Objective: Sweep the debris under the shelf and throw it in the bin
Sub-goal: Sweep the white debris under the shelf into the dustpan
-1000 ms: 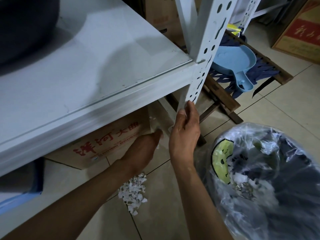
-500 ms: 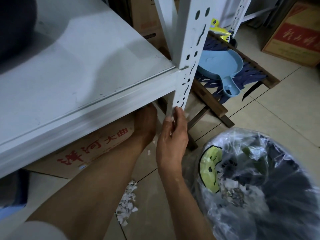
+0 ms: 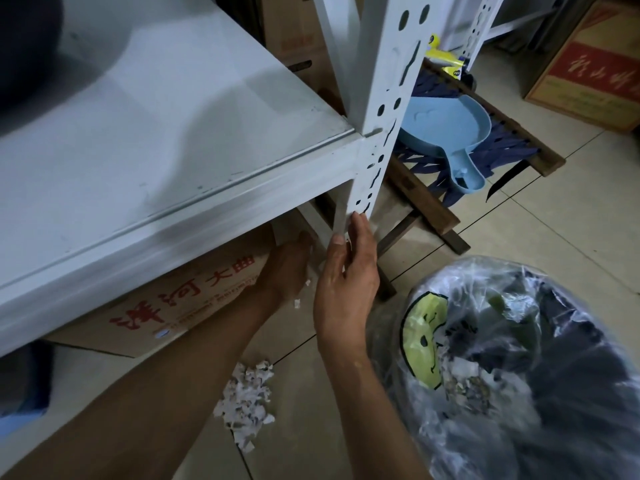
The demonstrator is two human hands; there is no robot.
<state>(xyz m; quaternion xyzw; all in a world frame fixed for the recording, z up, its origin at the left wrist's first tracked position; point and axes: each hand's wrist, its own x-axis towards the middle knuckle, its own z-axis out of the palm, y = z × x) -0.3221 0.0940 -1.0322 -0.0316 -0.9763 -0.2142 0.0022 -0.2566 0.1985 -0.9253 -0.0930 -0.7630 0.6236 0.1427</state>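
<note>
While your right hand (image 3: 346, 282) grasps the shelf (image 3: 173, 150) post to steady you, your left hand (image 3: 287, 268) reaches beneath the shelf, fingers hidden, so I cannot tell its grip. Debris (image 3: 246, 403) lies heaped just outside, beside the bin (image 3: 519, 375).

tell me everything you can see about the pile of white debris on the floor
The pile of white shredded paper-like debris lies loose on the beige tiled floor, in front of the white metal shelf and left of the plastic-lined bin. It looks like small crumpled scraps. Neither hand touches it; a few stray bits lie nearer the shelf.
</note>
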